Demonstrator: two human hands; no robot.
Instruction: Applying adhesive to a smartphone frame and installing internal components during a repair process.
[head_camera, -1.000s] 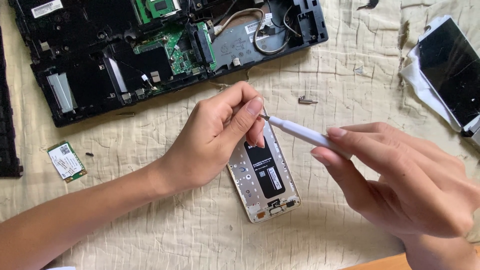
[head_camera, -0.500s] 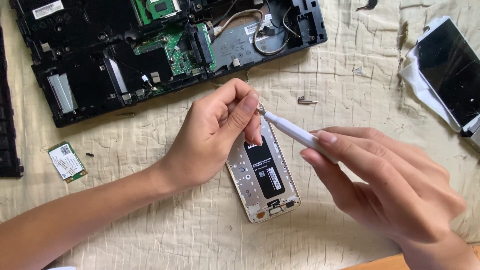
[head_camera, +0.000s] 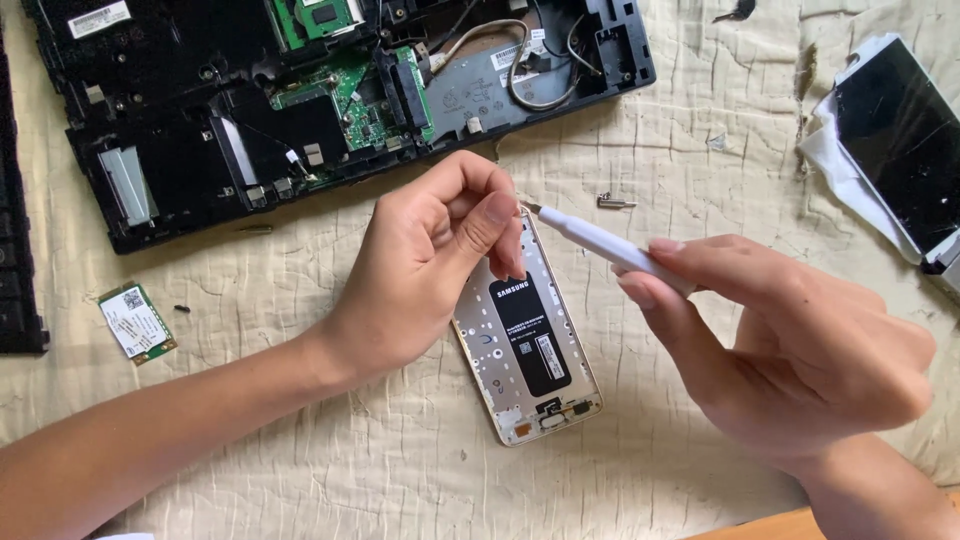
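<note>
A gold phone (head_camera: 525, 345) lies back-open on the cloth, its black battery showing. My left hand (head_camera: 430, 265) hovers over the phone's top end, with thumb and forefinger pinched together right at the tip of a white screwdriver (head_camera: 600, 240). Anything tiny between those fingertips is too small to see. My right hand (head_camera: 790, 350) grips the screwdriver's handle from the right, and the shaft points left toward my left fingertips.
A dismantled black laptop base (head_camera: 330, 100) with green circuit boards fills the top left. A small green card (head_camera: 137, 322) and a tiny screw (head_camera: 181, 308) lie at the left. A loose metal part (head_camera: 614, 202) sits above the phone. A second phone on white paper (head_camera: 900, 150) lies at the right.
The screwdriver tip has moved a little toward the far end of the phone, and my left fingertips have followed it. The phone has not moved.
</note>
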